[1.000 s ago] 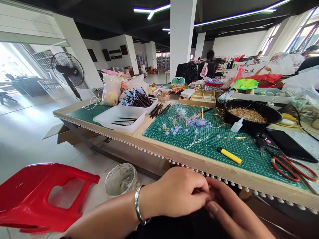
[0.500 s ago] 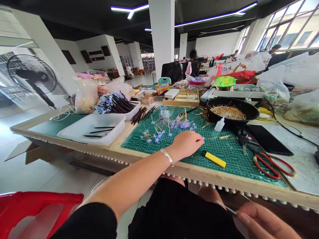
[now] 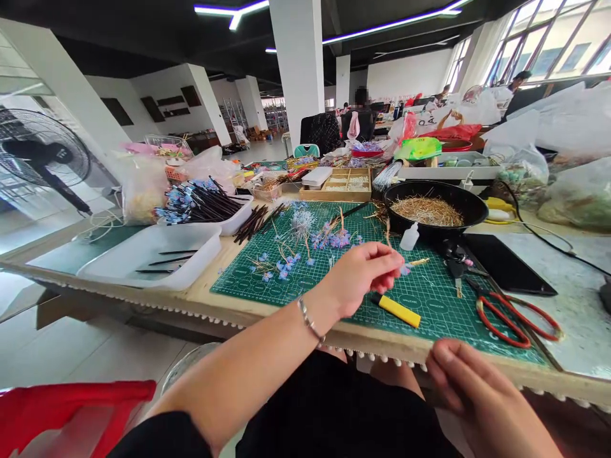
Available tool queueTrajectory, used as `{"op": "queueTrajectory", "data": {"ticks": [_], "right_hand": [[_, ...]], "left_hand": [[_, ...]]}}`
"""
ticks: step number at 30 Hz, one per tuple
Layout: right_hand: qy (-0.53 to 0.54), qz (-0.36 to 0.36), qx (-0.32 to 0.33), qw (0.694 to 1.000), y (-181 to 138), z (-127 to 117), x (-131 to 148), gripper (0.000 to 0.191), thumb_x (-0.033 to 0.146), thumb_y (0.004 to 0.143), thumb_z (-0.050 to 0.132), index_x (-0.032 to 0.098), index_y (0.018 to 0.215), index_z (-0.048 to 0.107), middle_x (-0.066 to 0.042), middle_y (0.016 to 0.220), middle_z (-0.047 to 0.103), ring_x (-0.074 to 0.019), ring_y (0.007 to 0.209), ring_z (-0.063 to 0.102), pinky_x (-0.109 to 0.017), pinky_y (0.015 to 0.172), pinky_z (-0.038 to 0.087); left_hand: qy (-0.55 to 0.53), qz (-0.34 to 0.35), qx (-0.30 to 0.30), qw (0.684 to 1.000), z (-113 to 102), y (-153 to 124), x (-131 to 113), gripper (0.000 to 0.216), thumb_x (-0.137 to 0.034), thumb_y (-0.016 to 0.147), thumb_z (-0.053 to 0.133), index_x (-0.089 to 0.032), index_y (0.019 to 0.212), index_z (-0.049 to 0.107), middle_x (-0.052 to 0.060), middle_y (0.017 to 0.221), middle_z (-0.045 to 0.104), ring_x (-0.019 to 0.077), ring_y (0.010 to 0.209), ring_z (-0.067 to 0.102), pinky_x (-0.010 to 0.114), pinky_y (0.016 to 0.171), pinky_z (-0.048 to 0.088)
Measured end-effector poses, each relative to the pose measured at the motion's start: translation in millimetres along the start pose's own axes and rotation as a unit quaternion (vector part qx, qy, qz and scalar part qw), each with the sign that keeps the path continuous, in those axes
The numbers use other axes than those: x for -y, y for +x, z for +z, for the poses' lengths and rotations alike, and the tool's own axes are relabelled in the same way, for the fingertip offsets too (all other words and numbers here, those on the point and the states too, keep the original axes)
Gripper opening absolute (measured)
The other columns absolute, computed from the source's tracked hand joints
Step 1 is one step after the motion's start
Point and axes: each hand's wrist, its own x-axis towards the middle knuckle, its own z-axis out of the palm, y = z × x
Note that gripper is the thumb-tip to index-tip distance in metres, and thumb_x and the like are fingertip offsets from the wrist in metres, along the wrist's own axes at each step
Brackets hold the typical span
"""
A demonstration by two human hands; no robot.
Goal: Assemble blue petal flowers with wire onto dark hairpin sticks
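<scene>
My left hand [image 3: 367, 273] is above the green cutting mat, thumb and fingers pinched. A small blue-purple flower [image 3: 405, 268] shows at its fingertips. My right hand [image 3: 472, 388] is lower, at the table's front edge, with fingers closed; whatever is between them is hidden. On the cutting mat [image 3: 439, 331], a yellow lighter [image 3: 400, 312] is just below my left hand. Blue and purple flowers on thin stems [image 3: 286, 264] lie left of that hand, near a bunch of silvery strands [image 3: 302, 222]. Gold wire pieces [image 3: 420, 261] rest beyond the flower.
A black pan [image 3: 480, 213] holds gold wires, with a white squeeze bottle [image 3: 409, 236] before it. Red-handled scissors [image 3: 506, 331], keys [image 3: 458, 273] and a black tablet [image 3: 508, 264] are on the right. At left are a white tray [image 3: 191, 280] and dark sticks [image 3: 252, 222].
My left hand has turned, showing its pinched fingers and more of the flower. My right hand has risen toward the table edge; the thin silvery strand at its fingers no longer shows. The view shifted slightly right.
</scene>
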Motion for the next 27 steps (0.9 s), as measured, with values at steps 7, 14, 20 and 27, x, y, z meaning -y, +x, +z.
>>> {"op": "queueTrajectory", "data": {"ticks": [7,14,20,27], "right_hand": [[0.136,-0.038,-0.033,0.989,-0.5,48.4,30.4,0.033,0.045,0.069,0.081,0.022,0.076,0.058,0.002,0.069,0.059,-0.0079,0.052,0.043,-0.016,0.043,0.034],[0.118,-0.077,-0.004,0.990,-35.4,58.2,32.7,0.027,0.040,0.081,0.075,0.021,0.078,0.055,0.006,0.057,0.047,-0.0070,0.046,0.035,-0.017,0.039,0.028],[0.059,-0.123,-0.003,0.991,-48.6,47.5,32.5,0.021,0.037,0.090,0.067,0.022,0.080,0.055,0.005,0.059,0.047,-0.0085,0.047,0.037,-0.020,0.041,0.028],[-0.038,-0.147,0.010,0.988,-62.9,47.3,24.2,0.018,0.041,0.091,0.068,0.025,0.086,0.061,0.001,0.069,0.053,-0.0125,0.057,0.044,-0.025,0.047,0.034]], "left_hand": [[-0.274,0.013,-0.073,0.959,36.1,-94.9,-18.1,0.010,-0.026,0.089,0.065,-0.016,0.086,0.062,0.000,0.079,0.063,0.0081,0.068,0.055,0.022,0.063,0.043],[-0.224,0.065,-0.109,0.966,44.2,-130.5,-21.2,0.006,-0.021,0.087,0.070,-0.018,0.082,0.069,0.001,0.085,0.064,0.0130,0.083,0.058,0.026,0.076,0.047],[-0.298,0.014,-0.152,0.942,20.0,-157.7,-21.5,0.007,-0.027,0.091,0.065,-0.022,0.087,0.068,-0.003,0.078,0.063,0.0090,0.069,0.054,0.021,0.063,0.044],[0.226,0.182,-0.141,0.946,18.3,-182.0,-49.2,0.011,-0.017,0.094,0.055,-0.018,0.096,0.066,0.008,0.102,0.070,0.0203,0.094,0.065,0.033,0.080,0.048]]}}
